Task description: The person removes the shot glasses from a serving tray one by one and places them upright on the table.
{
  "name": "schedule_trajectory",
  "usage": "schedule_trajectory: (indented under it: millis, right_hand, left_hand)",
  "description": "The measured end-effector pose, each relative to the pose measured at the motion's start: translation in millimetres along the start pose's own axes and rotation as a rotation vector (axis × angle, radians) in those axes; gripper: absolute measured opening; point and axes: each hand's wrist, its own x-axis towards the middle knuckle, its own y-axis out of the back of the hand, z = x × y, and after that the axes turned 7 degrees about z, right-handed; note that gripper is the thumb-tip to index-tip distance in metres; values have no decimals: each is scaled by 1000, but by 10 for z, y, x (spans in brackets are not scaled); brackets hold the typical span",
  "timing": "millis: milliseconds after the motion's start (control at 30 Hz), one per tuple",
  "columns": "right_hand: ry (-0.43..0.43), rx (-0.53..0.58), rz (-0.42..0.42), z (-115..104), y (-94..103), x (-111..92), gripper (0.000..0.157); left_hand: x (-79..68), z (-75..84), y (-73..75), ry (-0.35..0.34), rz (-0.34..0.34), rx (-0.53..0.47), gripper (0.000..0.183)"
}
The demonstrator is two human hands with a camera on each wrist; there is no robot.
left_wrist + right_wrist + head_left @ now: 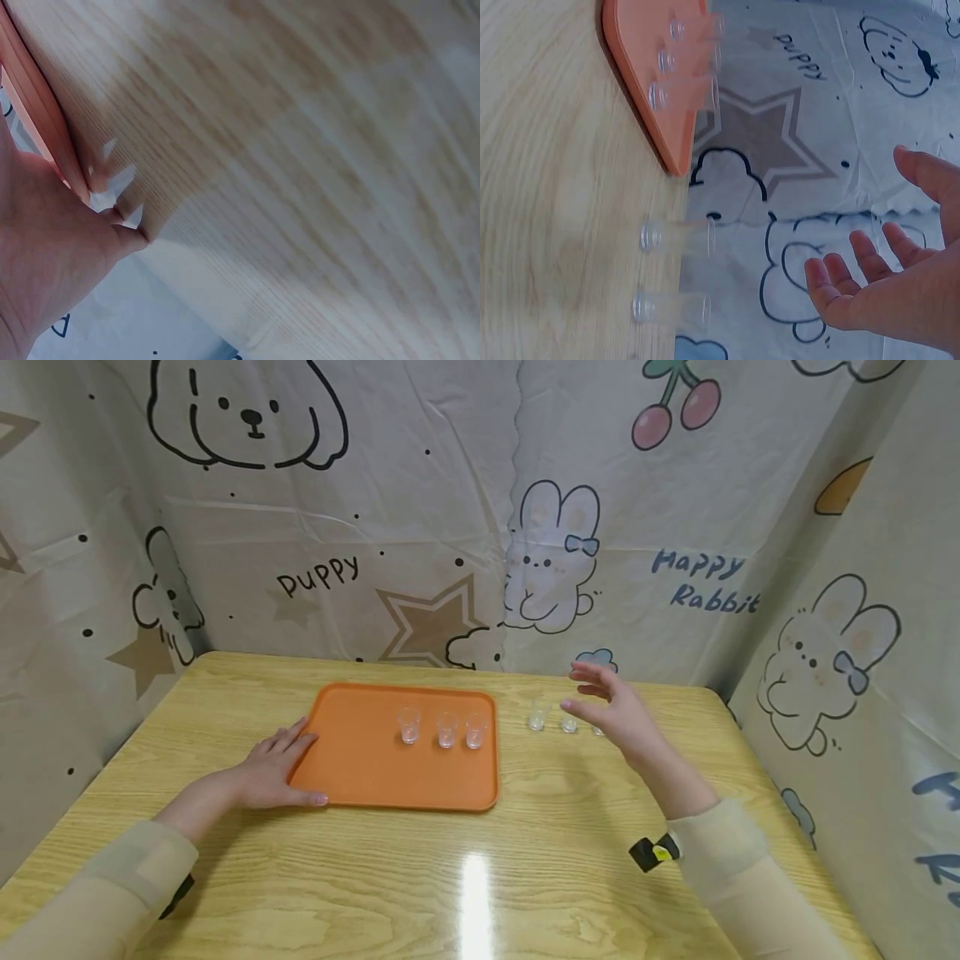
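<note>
At the left end of the orange tray (360, 772), my left hand (266, 772) lies palm down with fingers spread, the fingertips at the short side and the thumb set apart at the near corner. My right hand (618, 714) is raised to the right of the tray, thumb well away from the loosely bent fingers, with nothing visible in its grasp; it partly covers the last of the right-hand cups in the head view.

The tray lies flat, its long axis running left to right before me. On its right half, toward the far side, three clear cups (447, 732) stand in a short row, upright, mouths up, the right two closer together. Beyond the tray's right edge, three more cups (537, 718) stand on the tabletop (375, 877) in a similar row, likewise upright.

The tabletop is pale yellow wood grain; a bright streak of light (475, 902) crosses its near part. Behind and at both sides hangs a whitish cloth (420, 460) printed with rabbits, stars, cherries and the words "Puppy" and "Happy Rabbit". Pale sleeves (142, 860) cover my forearms, and a dark device (645, 853) shows at the right cuff.
</note>
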Motion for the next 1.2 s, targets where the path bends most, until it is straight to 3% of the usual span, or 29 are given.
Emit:
schedule_trajectory:
  millis: [467,867,1200]
  right_hand:
    - [20,76,-97,-23,-524,-49,67]
    - [-59,126,-154,241,-1046,66,68]
    - [-88,81,-159,398,-1243,254,64]
  left_hand:
    - [8,-21,-19,1,4,5,113]
    - [-6,-22,-11,4,7,2,112]
    - [13,-23,-14,0,9,3,113]
